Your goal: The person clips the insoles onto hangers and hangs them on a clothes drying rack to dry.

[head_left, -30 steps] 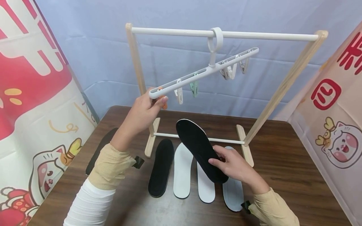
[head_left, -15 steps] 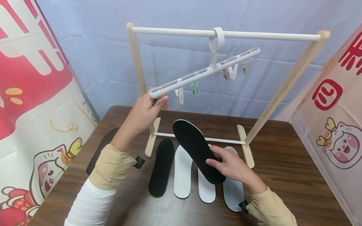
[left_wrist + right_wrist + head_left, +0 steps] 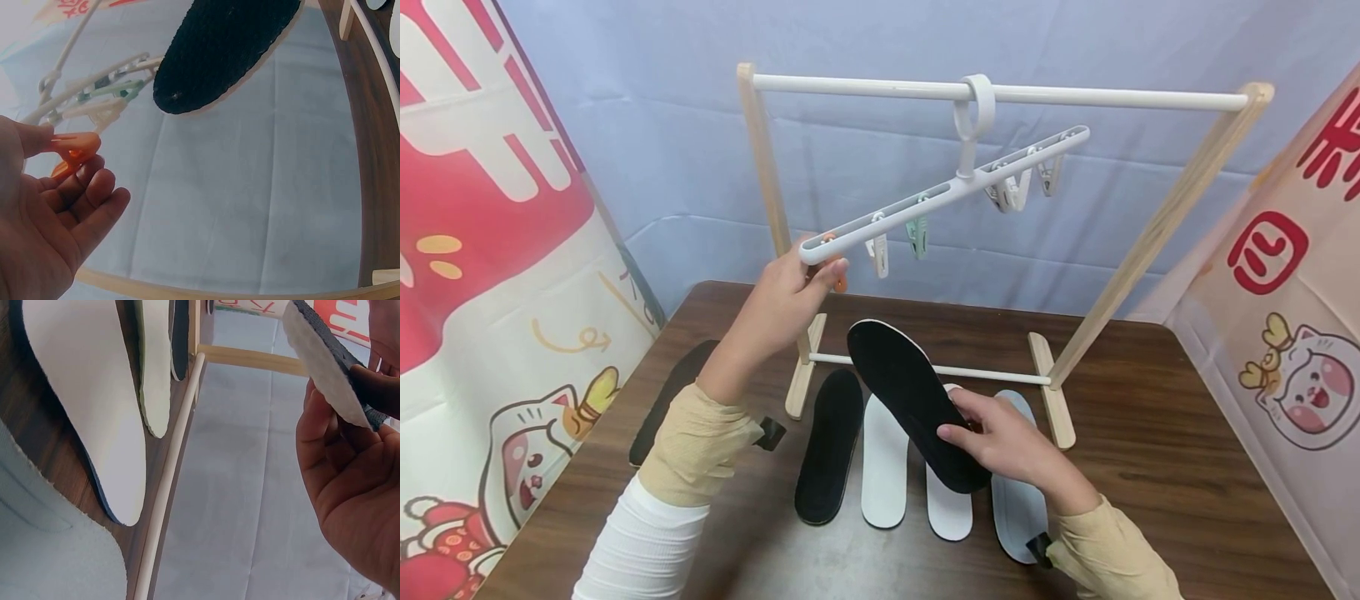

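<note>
My left hand (image 3: 781,302) pinches an orange clothespin (image 3: 76,147) between thumb and fingers, at the near left end of a white clip hanger (image 3: 895,215). The hanger hooks over the rack's top bar and slants away to the right. White clips (image 3: 1017,190) and a green clip (image 3: 917,237) dangle along it. My right hand (image 3: 1004,440) grips a black insole (image 3: 910,392) by its lower part, thumb on the dark face, fingers under the white underside (image 3: 325,369). The insole's upper end points up and left, below the hanger and apart from the orange clothespin.
On the brown table (image 3: 1150,467) lie a black insole (image 3: 829,450), two white insoles (image 3: 883,475) and a grey insole (image 3: 1019,521) in a row. Another dark insole (image 3: 662,400) lies left, partly behind my left forearm. The wooden rack (image 3: 1157,237) stands behind them.
My right hand has moved slightly left, carrying the black insole toward the orange clothespin's side. The left hand keeps its pinch, almost still.
</note>
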Demonstrator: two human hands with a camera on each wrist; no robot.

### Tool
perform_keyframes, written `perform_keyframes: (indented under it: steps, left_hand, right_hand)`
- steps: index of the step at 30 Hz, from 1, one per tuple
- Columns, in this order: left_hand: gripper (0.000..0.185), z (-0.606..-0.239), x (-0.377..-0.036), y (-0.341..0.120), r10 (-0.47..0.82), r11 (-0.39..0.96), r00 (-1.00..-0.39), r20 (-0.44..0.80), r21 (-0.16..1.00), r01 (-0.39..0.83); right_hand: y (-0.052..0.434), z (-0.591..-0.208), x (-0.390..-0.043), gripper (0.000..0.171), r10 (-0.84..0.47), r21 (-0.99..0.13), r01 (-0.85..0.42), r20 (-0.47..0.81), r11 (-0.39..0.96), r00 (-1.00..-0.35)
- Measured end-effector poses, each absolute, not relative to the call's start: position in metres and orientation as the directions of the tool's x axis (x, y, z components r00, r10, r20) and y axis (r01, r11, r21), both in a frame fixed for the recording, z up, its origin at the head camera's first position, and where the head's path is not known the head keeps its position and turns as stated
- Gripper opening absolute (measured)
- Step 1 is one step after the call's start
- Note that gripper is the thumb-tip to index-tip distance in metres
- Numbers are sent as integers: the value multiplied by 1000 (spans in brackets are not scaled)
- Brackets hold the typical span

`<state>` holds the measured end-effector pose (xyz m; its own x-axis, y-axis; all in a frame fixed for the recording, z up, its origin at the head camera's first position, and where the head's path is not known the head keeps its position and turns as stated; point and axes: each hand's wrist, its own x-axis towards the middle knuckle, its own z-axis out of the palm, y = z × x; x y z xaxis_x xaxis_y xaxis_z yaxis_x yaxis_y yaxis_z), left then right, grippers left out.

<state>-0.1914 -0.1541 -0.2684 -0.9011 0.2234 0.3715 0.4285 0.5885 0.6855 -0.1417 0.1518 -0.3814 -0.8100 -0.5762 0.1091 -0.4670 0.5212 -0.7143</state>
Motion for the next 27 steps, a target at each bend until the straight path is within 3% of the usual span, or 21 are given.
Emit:
perform_keyframes:
  steps: [14,27]
  left_hand:
    - [33,-272,-194,-153,207,564,-875,438,677,472]
    - [23,-271,-190,-151,150,520,-804,576,645,560]
  right_hand:
    - [148,-380,-140,9,-591,-745,-455,102,488,-800]
    - [141,-377,-139,9,-614,-771,-454,106,447,-782]
